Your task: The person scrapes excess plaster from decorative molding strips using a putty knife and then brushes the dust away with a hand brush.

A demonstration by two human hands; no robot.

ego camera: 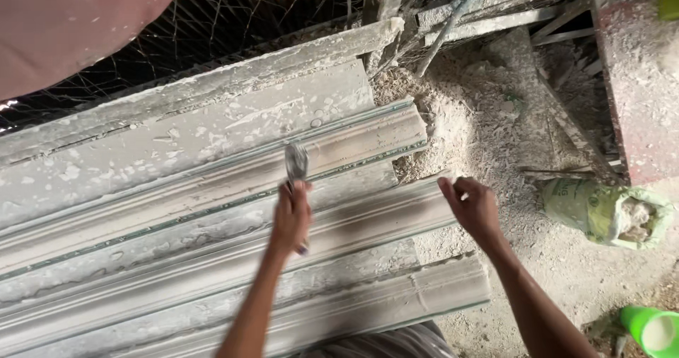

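Observation:
My left hand [291,219] grips a metal scraper [296,161] by its handle, blade pointing away from me over a long grey plaster moulding [177,188]. Several such ridged mouldings lie side by side on a dusty bench, running from lower left to upper right. My right hand [472,206] rests with fingers curled on the end of one moulding [396,213], at its right edge, holding nothing that I can see.
A heap of white plaster debris [481,118] lies beyond the mouldings' ends. A green sack [608,213] sits on the floor at right, a green cup [654,328] at bottom right, a dusty red frame [636,82] at upper right. Wire mesh [233,19] backs the bench.

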